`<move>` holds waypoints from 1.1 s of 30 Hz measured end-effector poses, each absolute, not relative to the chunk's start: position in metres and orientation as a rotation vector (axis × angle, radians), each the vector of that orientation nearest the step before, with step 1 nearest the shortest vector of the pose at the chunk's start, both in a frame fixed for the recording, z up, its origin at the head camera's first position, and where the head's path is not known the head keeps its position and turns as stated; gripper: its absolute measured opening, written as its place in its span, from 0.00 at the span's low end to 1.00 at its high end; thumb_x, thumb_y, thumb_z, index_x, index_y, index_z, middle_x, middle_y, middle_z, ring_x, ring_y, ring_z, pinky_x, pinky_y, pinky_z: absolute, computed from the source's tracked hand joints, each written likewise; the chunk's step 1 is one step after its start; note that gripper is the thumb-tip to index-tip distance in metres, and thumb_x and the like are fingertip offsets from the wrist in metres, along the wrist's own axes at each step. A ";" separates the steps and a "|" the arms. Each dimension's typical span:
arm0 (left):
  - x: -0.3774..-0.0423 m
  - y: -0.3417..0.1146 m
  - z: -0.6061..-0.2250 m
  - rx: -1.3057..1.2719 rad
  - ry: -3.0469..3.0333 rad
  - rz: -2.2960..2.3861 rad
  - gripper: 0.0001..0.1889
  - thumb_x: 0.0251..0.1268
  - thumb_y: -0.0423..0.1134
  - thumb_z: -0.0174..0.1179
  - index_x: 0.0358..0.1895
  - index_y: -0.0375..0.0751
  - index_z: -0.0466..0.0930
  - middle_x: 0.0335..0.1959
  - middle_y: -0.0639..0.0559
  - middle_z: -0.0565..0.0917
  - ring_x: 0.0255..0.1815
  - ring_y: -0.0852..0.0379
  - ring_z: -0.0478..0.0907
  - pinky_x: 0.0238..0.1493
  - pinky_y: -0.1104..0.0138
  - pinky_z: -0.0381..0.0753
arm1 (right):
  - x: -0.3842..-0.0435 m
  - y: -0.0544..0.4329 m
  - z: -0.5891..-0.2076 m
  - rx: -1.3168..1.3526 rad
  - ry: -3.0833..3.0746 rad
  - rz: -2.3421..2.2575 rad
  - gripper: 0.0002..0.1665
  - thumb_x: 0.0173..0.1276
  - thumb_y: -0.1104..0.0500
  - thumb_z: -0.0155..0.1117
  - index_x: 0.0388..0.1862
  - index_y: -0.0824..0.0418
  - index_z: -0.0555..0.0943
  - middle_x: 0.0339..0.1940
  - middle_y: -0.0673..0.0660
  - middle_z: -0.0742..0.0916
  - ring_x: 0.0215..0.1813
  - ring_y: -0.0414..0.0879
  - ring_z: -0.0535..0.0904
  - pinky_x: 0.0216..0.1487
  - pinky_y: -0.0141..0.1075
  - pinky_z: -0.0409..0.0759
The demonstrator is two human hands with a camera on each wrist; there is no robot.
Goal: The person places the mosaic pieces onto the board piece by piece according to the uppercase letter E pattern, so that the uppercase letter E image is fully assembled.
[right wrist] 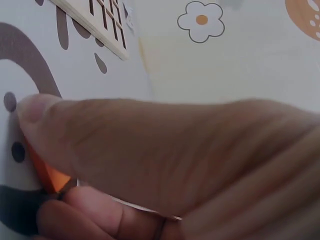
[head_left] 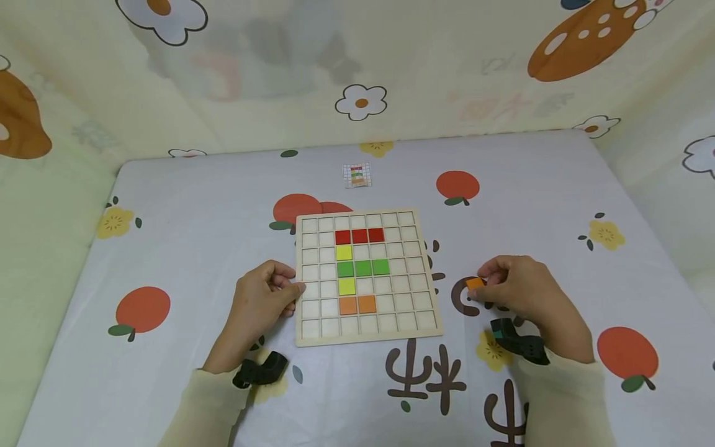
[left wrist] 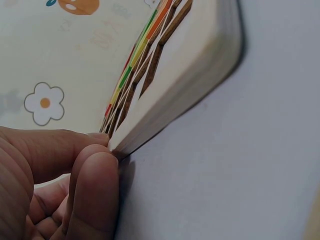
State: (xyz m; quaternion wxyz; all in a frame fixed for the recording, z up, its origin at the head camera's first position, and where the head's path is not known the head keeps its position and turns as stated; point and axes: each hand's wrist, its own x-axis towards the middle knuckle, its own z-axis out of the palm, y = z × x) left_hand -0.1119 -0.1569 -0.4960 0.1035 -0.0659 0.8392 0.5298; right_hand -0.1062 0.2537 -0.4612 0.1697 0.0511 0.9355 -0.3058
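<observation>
A square wooden grid board (head_left: 368, 341) lies on the table with coloured tiles in some of its cells. The tiles form a row of three red (head_left: 360, 236), a yellow one (head_left: 344, 252), a row of three green (head_left: 363, 268), another yellow and two orange (head_left: 367, 304). My left hand (head_left: 262, 295) holds the board's left edge between thumb and fingers, seen close up in the left wrist view. To the right of the board, my right hand (head_left: 516, 285) pinches a loose orange tile (right wrist: 57, 180) between thumb and fingers, low over the table.
Behind the board lies a small card (head_left: 357, 176) printed with a coloured grid pattern. A patterned cloth (head_left: 195, 261) covers the table, and printed curtains (head_left: 268, 118) hang around its back and sides. Each wrist wears a black strap (head_left: 519, 343).
</observation>
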 end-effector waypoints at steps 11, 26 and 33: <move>-0.112 -0.158 -0.498 -0.150 2.482 1.576 0.11 0.65 0.31 0.70 0.48 0.35 0.81 0.31 0.45 0.80 0.21 0.56 0.82 0.26 0.69 0.86 | -0.106 0.247 -0.463 0.062 2.652 -1.043 0.15 0.65 0.57 0.77 0.44 0.63 0.82 0.31 0.55 0.84 0.31 0.47 0.78 0.25 0.36 0.77; -0.111 -0.157 -0.499 -0.166 2.497 1.559 0.12 0.65 0.32 0.71 0.48 0.35 0.81 0.31 0.45 0.80 0.20 0.56 0.82 0.26 0.69 0.86 | -0.108 0.221 -0.466 0.000 2.660 -1.068 0.18 0.64 0.65 0.72 0.53 0.64 0.87 0.36 0.56 0.86 0.36 0.49 0.79 0.31 0.34 0.78; -0.111 -0.156 -0.499 -0.167 2.507 1.556 0.12 0.65 0.32 0.71 0.48 0.35 0.81 0.31 0.45 0.80 0.20 0.56 0.81 0.26 0.69 0.86 | -0.108 0.217 -0.468 -0.030 2.729 -0.974 0.17 0.63 0.63 0.76 0.50 0.67 0.87 0.31 0.54 0.85 0.33 0.48 0.78 0.29 0.35 0.77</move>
